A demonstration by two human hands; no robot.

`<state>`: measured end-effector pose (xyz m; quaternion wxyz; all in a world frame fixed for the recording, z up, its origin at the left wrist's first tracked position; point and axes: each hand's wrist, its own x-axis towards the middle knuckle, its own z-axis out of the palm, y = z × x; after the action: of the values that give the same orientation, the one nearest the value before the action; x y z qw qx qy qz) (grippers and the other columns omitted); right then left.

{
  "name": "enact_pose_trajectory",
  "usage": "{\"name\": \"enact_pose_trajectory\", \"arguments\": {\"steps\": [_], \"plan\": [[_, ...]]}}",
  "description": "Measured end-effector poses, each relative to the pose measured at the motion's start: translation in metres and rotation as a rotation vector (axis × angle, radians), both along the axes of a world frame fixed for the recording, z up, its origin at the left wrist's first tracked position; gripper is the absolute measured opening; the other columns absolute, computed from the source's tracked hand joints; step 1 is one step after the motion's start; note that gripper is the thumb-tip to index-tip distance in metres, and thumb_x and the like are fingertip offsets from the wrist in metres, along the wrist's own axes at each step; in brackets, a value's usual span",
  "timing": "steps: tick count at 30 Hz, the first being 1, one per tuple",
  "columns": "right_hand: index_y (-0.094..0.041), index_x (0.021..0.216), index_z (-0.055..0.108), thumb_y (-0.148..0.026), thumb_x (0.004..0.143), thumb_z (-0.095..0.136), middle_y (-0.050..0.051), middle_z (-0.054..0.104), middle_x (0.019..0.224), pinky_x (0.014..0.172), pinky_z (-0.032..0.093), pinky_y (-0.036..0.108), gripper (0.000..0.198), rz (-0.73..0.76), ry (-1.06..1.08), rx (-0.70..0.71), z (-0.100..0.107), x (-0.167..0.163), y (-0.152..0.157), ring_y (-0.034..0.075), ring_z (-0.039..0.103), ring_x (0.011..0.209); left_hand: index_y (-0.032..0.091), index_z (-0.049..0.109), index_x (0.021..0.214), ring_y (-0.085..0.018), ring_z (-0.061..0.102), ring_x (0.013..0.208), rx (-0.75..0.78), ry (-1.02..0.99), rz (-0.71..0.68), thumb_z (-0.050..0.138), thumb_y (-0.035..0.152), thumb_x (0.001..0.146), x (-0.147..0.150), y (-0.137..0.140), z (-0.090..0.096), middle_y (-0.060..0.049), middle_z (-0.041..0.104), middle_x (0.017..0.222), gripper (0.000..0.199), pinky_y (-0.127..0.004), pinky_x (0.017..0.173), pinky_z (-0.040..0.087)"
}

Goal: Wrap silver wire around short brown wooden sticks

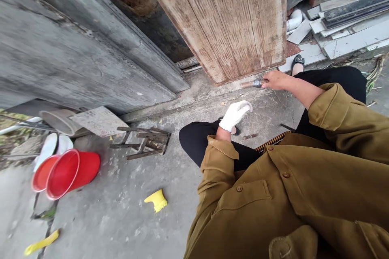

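Observation:
My right hand (pixel 275 80), bare, is closed on a wooden handle wound with wire (pixel 257 83), just below the bottom edge of a weathered wooden door panel (pixel 231 28). The handle's free end points left along the concrete step; the end within the palm is hidden. My left hand (pixel 234 114) wears a white glove and is raised in front of my knee. Its fingers curl in against the thumb; whether anything is pinched there cannot be made out. On the ground beneath lies a short brownish piece (pixel 249 136), with a dark thin rod (pixel 287 128) farther right.
Left of me stand a small wooden stool (pixel 146 141), a speckled board (pixel 99 121) and red buckets (pixel 88 169) lying on their sides. A yellow boot-shaped piece (pixel 157 200) and a yellow strip (pixel 41 243) lie on the concrete. Stacked panels (pixel 355 24) and a white pipe (pixel 294 20) are at right.

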<state>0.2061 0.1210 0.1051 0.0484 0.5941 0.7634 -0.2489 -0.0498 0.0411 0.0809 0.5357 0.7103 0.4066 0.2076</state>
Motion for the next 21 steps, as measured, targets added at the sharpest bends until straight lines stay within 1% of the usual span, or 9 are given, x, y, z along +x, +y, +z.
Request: {"name": "enact_pose_trajectory", "arguments": {"steps": [2, 4, 7, 9, 11, 13, 16, 18, 21], "plan": [[-0.011, 0.108, 0.072, -0.042, 0.088, 0.061, 0.018, 0.07, 0.105, 0.074, 0.042, 0.034, 0.038, 0.122, -0.069, -0.049, -0.001, -0.004, -0.004, 0.03, 0.064, 0.095, 0.014, 0.066, 0.085, -0.013, 0.053, 0.069, 0.051, 0.03, 0.067, 0.053, 0.039, 0.092, -0.006, 0.002, 0.001, -0.003, 0.064, 0.08, 0.029, -0.024, 0.069, 0.044], [-0.012, 0.102, 0.073, -0.037, 0.085, 0.064, 0.015, 0.071, 0.098, 0.071, 0.041, 0.032, 0.031, 0.268, -0.078, -0.136, -0.004, -0.008, -0.011, 0.026, 0.064, 0.088, 0.014, 0.066, 0.084, -0.015, 0.056, 0.075, 0.107, 0.044, 0.134, 0.054, 0.035, 0.09, -0.01, 0.004, -0.001, -0.004, 0.066, 0.083, 0.024, -0.026, 0.075, 0.045], [-0.014, 0.09, 0.072, -0.033, 0.081, 0.067, 0.005, 0.067, 0.077, 0.066, 0.04, 0.028, 0.021, 0.452, 0.023, -0.49, -0.006, -0.012, -0.021, 0.017, 0.059, 0.069, 0.015, 0.065, 0.083, -0.016, 0.057, 0.079, 0.125, 0.04, 0.231, 0.055, 0.033, 0.089, -0.011, 0.007, -0.008, -0.004, 0.067, 0.084, 0.021, -0.027, 0.077, 0.046], [-0.015, 0.086, 0.07, -0.036, 0.08, 0.068, 0.001, 0.064, 0.072, 0.065, 0.041, 0.026, 0.022, 0.518, 0.172, -0.738, -0.001, -0.012, -0.026, 0.013, 0.057, 0.065, 0.016, 0.064, 0.083, -0.015, 0.056, 0.077, 0.095, 0.039, 0.268, 0.055, 0.036, 0.088, -0.01, 0.01, -0.015, -0.004, 0.066, 0.082, 0.022, -0.026, 0.073, 0.046], [-0.016, 0.086, 0.069, -0.041, 0.078, 0.069, 0.0, 0.066, 0.076, 0.067, 0.043, 0.026, 0.026, 0.54, 0.348, -0.815, 0.01, -0.009, -0.028, 0.012, 0.057, 0.067, 0.016, 0.063, 0.083, -0.014, 0.054, 0.073, 0.056, 0.015, 0.276, 0.057, 0.039, 0.087, -0.006, 0.012, -0.024, -0.004, 0.064, 0.08, 0.024, -0.025, 0.068, 0.046], [-0.017, 0.087, 0.07, -0.043, 0.077, 0.07, 0.001, 0.067, 0.077, 0.07, 0.045, 0.027, 0.027, 0.467, 0.493, -0.718, 0.022, -0.004, -0.027, 0.012, 0.058, 0.069, 0.016, 0.062, 0.081, -0.013, 0.052, 0.067, 0.009, -0.041, 0.26, 0.06, 0.043, 0.086, -0.001, 0.013, -0.032, -0.003, 0.061, 0.074, 0.028, -0.025, 0.064, 0.044], [-0.018, 0.087, 0.068, -0.044, 0.079, 0.07, 0.003, 0.068, 0.08, 0.073, 0.048, 0.03, 0.027, 0.176, 0.685, -0.441, 0.033, 0.006, -0.02, 0.014, 0.06, 0.071, 0.016, 0.06, 0.081, -0.01, 0.043, 0.053, -0.149, -0.122, 0.167, 0.057, 0.051, 0.089, 0.007, 0.012, -0.038, 0.002, 0.049, 0.059, 0.036, -0.023, 0.054, 0.038], [-0.018, 0.088, 0.066, -0.045, 0.082, 0.068, 0.005, 0.069, 0.085, 0.073, 0.05, 0.031, 0.027, -0.025, 0.779, -0.274, 0.033, 0.011, -0.014, 0.016, 0.062, 0.073, 0.015, 0.06, 0.082, -0.008, 0.039, 0.05, -0.18, -0.164, 0.121, 0.055, 0.054, 0.09, 0.009, 0.01, -0.037, 0.003, 0.046, 0.058, 0.04, -0.022, 0.052, 0.036], [-0.017, 0.09, 0.064, -0.046, 0.087, 0.063, 0.009, 0.07, 0.09, 0.071, 0.05, 0.031, 0.029, -0.209, 0.73, -0.145, 0.026, 0.013, -0.008, 0.019, 0.064, 0.076, 0.014, 0.062, 0.082, -0.007, 0.042, 0.053, -0.151, -0.174, 0.068, 0.058, 0.054, 0.089, 0.009, 0.006, -0.03, 0.002, 0.05, 0.064, 0.041, -0.021, 0.053, 0.035]]}}
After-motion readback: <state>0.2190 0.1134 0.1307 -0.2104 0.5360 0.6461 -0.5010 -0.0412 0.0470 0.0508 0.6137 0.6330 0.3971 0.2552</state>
